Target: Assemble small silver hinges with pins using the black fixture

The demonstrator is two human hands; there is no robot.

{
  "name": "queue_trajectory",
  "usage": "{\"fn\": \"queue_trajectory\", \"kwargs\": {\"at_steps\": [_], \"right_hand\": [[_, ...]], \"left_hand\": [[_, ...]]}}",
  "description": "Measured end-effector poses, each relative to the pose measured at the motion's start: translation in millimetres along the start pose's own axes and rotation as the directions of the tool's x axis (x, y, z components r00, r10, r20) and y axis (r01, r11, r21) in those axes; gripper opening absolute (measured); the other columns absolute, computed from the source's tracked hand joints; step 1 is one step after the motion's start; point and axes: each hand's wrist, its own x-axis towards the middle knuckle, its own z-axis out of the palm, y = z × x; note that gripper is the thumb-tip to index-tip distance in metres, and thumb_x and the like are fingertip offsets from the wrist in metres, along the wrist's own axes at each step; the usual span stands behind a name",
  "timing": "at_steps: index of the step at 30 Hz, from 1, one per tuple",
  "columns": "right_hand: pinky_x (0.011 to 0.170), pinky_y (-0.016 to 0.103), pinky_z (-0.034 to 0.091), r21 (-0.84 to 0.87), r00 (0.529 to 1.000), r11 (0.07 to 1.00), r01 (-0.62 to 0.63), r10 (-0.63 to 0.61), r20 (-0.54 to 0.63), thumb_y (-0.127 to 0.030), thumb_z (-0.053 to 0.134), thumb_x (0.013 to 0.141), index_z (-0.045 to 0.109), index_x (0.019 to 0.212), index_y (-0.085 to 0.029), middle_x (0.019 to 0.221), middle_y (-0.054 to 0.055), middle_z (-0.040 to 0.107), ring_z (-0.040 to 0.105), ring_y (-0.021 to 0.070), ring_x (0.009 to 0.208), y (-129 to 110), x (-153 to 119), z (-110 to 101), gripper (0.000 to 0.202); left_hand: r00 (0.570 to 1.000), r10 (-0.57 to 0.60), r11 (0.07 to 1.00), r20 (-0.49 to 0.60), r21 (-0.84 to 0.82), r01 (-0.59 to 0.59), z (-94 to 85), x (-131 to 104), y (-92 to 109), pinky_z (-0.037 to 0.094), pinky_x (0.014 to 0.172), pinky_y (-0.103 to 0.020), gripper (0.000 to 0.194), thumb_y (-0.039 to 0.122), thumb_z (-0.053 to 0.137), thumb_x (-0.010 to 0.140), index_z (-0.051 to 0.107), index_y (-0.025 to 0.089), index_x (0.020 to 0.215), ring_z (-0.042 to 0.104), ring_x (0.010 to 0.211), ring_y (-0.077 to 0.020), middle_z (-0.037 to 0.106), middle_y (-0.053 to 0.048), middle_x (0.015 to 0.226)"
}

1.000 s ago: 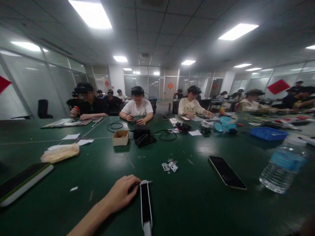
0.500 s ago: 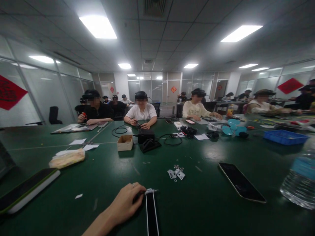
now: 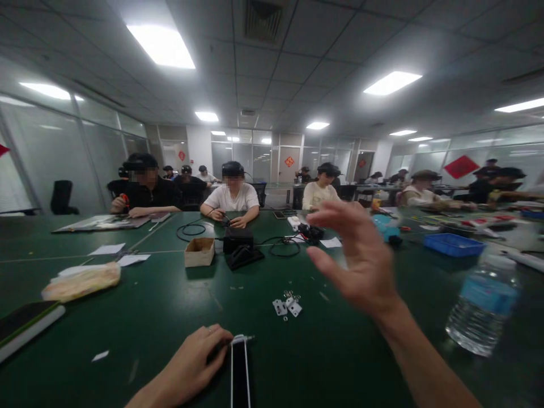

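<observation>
Most of the lower frame is being taken up by the green tabletop (image 3: 259,272). The chief change is being made right of centre: the right hand (image 3: 357,258), not being shown half a second ago, is now being held up above the table, its thumb and fingers being kept wide apart in a loose curl, with nothing visibly gripped. By judgement, a second hand is thus being made available to the work. At lower left of centre, the left hand (image 3: 199,357) is being rested on the table, fingers bent, tips being set against the upper end of the white-framed black bar (image 3: 239,371) at bottom centre. Near the middle, white bracket plates (image 3: 293,307) are being kept beside small metal rings (image 3: 285,319).

The smartphone earlier being shown at right is no longer being made out. The bar's near end is being cut off by the bottom edge; whether it is being pinched cannot be told.
</observation>
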Motion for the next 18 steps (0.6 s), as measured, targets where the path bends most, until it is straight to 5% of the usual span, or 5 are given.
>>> {"fn": "queue_trajectory", "kwargs": {"at_steps": [2,5,6,11,18], "right_hand": [[0.091,0.039,0.049,-0.113,0.959,0.984,-0.138,0.161,0.234,-0.023,0.056,0.087,0.056,0.120,-0.020,0.103,0.006,0.065,0.061,0.0193,0.096,41,-10,20,0.033],[0.089,0.036,0.047,-0.400,0.673,0.866,-0.300,0.489,0.554,-0.017,0.051,0.087,0.065,0.106,-0.014,0.102,0.010,0.066,0.061,0.0206,0.094,110,-48,50,0.024],[0.090,0.036,0.047,-0.420,0.640,0.855,-0.305,0.511,0.574,-0.016,0.051,0.087,0.066,0.103,-0.014,0.102,0.011,0.066,0.061,0.0213,0.096,128,-62,57,0.023],[0.093,0.033,0.043,-0.412,0.600,0.867,-0.280,0.493,0.630,-0.021,0.041,0.094,0.065,0.110,-0.019,0.108,0.008,0.064,0.057,0.0195,0.103,154,-106,64,0.029],[0.091,0.033,0.043,-0.459,0.536,0.866,-0.197,0.487,0.689,-0.018,0.040,0.095,0.063,0.115,-0.020,0.112,0.009,0.060,0.055,0.0201,0.103,142,-103,55,0.031]], "left_hand": [[1.000,0.009,1.000,-0.013,-0.010,-0.009,0.4,0,-2,0.046,0.079,-0.029,0.024,0.024,0.041,0.093,0.060,0.024,0.107,0.058,0.087,-0.0181,0.065,-0.003,0.099],[1.000,-0.015,1.000,-0.007,-0.012,0.015,-0.8,0,-1,0.047,0.079,-0.029,0.024,0.023,0.042,0.092,0.060,0.025,0.108,0.059,0.087,-0.0181,0.065,-0.003,0.099],[1.000,-0.025,1.000,0.000,-0.012,0.025,-1.2,1,-1,0.047,0.078,-0.028,0.024,0.023,0.042,0.092,0.061,0.026,0.107,0.059,0.087,-0.0181,0.065,-0.003,0.099],[1.000,-0.007,1.000,0.004,-0.002,0.007,0.9,2,-3,0.047,0.075,-0.027,0.025,0.023,0.042,0.091,0.060,0.026,0.108,0.059,0.085,-0.0173,0.065,-0.002,0.098],[1.000,0.028,0.999,-0.009,0.038,-0.027,4.2,3,-5,0.045,0.074,-0.028,0.026,0.025,0.040,0.092,0.059,0.025,0.109,0.059,0.083,-0.0184,0.064,-0.004,0.097]]}}
